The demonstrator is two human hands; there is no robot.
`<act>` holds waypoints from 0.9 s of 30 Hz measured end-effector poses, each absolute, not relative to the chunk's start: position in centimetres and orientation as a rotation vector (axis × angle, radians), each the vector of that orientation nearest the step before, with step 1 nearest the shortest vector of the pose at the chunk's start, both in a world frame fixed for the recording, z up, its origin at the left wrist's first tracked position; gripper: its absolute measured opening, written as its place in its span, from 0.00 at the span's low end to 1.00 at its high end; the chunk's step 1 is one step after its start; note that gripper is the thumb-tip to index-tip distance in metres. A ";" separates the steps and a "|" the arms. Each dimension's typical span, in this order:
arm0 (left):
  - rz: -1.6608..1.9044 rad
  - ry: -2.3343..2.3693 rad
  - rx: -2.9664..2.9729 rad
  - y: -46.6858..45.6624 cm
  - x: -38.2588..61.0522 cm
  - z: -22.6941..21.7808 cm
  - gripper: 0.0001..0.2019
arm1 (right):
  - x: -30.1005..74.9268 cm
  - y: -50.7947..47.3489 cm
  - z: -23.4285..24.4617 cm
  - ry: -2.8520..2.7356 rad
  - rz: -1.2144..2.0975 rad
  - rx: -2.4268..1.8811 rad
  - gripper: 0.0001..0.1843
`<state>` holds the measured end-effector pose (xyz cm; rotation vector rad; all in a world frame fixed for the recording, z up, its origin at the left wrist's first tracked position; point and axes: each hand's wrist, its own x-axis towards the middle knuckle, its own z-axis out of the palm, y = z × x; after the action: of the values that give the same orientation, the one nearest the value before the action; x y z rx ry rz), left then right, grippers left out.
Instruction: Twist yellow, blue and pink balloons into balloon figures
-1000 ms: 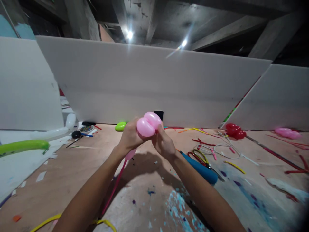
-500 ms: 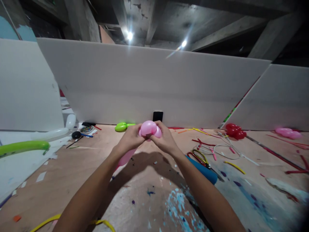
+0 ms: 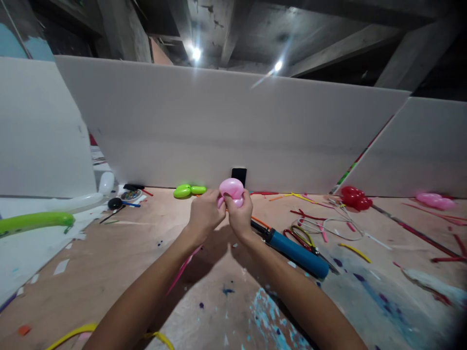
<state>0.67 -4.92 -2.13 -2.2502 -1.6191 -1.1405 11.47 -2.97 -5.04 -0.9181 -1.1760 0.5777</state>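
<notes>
A pink modelling balloon [image 3: 231,186], bent into rounded bubbles, is held up between both hands at the middle of the view. My left hand [image 3: 205,214] is closed on its left side, knuckles turned up. On the other side my right hand [image 3: 241,214] grips it, the thumb pressed into the bubbles. The balloon's thin, uninflated pink tail [image 3: 184,267] hangs below my left wrist. Just right of my right forearm lies a blue hand pump [image 3: 297,253]. A black phone [image 3: 239,176] leans on the white board behind my hands.
Scissors [image 3: 301,236] lie beside the pump. Red balloons [image 3: 355,198] and pink balloons [image 3: 435,200] rest at the right; green balloons [image 3: 182,191] sit behind my left hand. A white board [image 3: 233,121] stands along the back. A yellow uninflated balloon [image 3: 73,334] lies at the front left.
My hands have turned and shifted slightly right with the pink balloon. Its inflated part below my left hand no longer shows, only a thin tail. More of the pump is visible.
</notes>
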 end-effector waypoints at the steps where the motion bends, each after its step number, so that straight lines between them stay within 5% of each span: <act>1: -1.102 -1.602 -2.242 -5.0 0.9 -2.3 0.07 | 11.2 -2.9 -5.3 -1.118 0.614 -0.917 0.17; 7: -0.951 -1.521 -2.286 -4.8 1.6 -3.6 0.09 | 10.5 -2.1 -6.1 -0.894 0.991 -0.857 0.20; 12: -1.393 -1.671 -2.480 -3.6 -0.9 -2.4 0.10 | 13.7 -2.2 -3.5 -1.275 1.379 -0.609 0.26; 17: -1.514 -1.457 -2.981 -3.6 -2.1 -0.8 0.11 | 15.8 -3.0 -1.3 -1.630 1.174 -0.590 0.39; 27: -1.099 -1.682 -2.329 -5.5 1.7 -2.2 0.11 | 12.4 -2.3 -4.1 -1.115 0.795 -0.831 0.35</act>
<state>1.66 -5.47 -2.25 -2.3295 -1.6817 -1.0991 12.44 -2.27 -4.12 -0.8312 -1.1150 0.7949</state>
